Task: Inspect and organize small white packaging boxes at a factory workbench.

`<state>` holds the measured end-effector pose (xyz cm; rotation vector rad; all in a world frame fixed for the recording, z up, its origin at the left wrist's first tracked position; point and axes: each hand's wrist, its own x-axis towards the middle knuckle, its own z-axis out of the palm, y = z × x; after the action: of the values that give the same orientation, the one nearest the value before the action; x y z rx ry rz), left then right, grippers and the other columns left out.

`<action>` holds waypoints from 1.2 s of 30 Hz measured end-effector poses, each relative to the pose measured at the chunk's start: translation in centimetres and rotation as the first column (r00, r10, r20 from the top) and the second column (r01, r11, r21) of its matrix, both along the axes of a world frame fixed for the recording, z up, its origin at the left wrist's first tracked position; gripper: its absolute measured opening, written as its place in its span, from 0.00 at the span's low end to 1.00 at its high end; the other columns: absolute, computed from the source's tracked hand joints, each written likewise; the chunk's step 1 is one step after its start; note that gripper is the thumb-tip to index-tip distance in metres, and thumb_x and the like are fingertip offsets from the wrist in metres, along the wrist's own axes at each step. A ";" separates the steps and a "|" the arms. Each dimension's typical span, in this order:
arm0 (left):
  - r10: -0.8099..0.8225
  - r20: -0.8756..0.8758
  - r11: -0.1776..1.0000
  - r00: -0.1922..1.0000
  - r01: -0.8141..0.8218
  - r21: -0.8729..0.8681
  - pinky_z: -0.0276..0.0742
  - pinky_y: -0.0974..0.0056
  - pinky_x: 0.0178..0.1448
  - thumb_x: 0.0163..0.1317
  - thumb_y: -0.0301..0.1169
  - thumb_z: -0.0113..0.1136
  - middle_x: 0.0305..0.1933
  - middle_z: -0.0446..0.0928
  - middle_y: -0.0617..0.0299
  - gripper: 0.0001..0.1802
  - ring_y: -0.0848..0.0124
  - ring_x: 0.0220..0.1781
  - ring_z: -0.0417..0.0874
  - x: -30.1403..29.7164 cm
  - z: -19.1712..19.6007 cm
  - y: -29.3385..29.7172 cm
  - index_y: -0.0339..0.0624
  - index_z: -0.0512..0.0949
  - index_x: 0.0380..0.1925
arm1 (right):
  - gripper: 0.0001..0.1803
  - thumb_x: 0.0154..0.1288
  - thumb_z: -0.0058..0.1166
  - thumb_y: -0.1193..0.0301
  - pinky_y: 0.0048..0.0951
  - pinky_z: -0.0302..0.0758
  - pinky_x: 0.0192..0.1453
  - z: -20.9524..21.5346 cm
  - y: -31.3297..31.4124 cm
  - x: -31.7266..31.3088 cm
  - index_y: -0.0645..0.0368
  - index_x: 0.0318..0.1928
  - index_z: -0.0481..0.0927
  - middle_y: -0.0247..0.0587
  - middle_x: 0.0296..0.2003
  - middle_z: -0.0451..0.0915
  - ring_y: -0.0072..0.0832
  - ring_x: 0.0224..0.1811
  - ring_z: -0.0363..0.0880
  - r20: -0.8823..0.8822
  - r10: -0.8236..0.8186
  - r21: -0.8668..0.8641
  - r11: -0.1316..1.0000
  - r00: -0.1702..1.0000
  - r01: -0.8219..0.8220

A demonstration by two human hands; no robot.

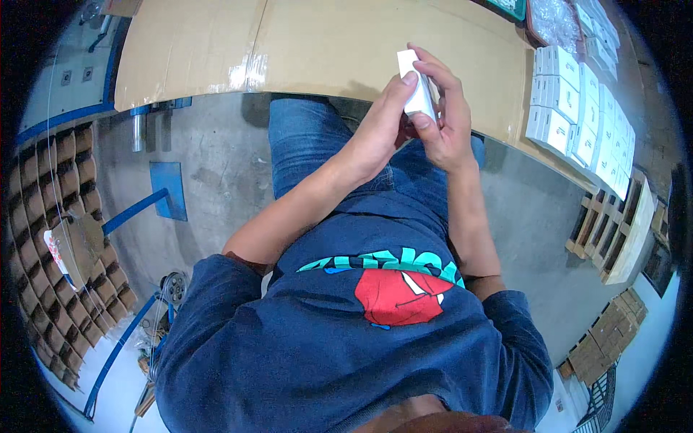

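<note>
Both forearms angle up and inward, bringing the hands together over the bench's [332,43] near edge. The left hand [384,114] has its thumb pressed on the face of a small white box [419,94]; the right hand [452,126] curls round the other side, fingers bent, so both are closed on it. To the right stand stacked white boxes [577,119]; behind them, a reddish bin [533,37] holds crumpled clear plastic [556,20].

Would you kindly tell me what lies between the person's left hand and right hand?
In the head view, a white box lies between the left hand and the right hand, held by both.
</note>
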<state>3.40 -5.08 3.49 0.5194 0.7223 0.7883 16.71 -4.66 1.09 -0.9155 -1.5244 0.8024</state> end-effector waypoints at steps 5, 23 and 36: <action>0.069 -0.052 0.997 0.996 -0.070 -0.011 0.76 0.59 0.63 0.77 0.58 0.41 0.53 0.77 0.58 0.32 0.67 0.55 0.81 0.5 0.0 -0.1 0.42 0.69 0.61 | 0.37 0.68 0.58 0.44 0.41 0.74 0.65 -0.7 0.1 0.5 0.61 0.64 0.73 0.57 0.64 0.73 0.46 0.64 0.76 0.059 -0.024 0.022 0.999 0.998 0.022; 0.206 0.006 0.975 0.979 -0.206 0.086 0.79 0.67 0.48 0.74 0.46 0.51 0.50 0.75 0.57 0.32 0.73 0.47 0.81 0.9 0.0 -0.8 0.42 0.58 0.70 | 0.32 0.75 0.49 0.46 0.44 0.76 0.62 -0.4 0.6 0.3 0.62 0.61 0.77 0.65 0.61 0.75 0.56 0.61 0.77 0.228 -0.103 0.206 0.977 0.968 0.055; 0.168 -0.062 0.984 0.984 -0.164 0.066 0.78 0.66 0.56 0.75 0.45 0.48 0.55 0.74 0.59 0.29 0.74 0.52 0.79 0.9 0.2 -0.9 0.42 0.65 0.69 | 0.29 0.77 0.45 0.50 0.45 0.76 0.62 -1.0 0.4 0.2 0.64 0.59 0.77 0.66 0.60 0.76 0.58 0.60 0.79 0.222 -0.108 0.221 0.974 0.969 0.058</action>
<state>4.25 -6.01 3.71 0.5473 0.8132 0.9547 16.88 -4.26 0.11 -0.9301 -1.7257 0.4713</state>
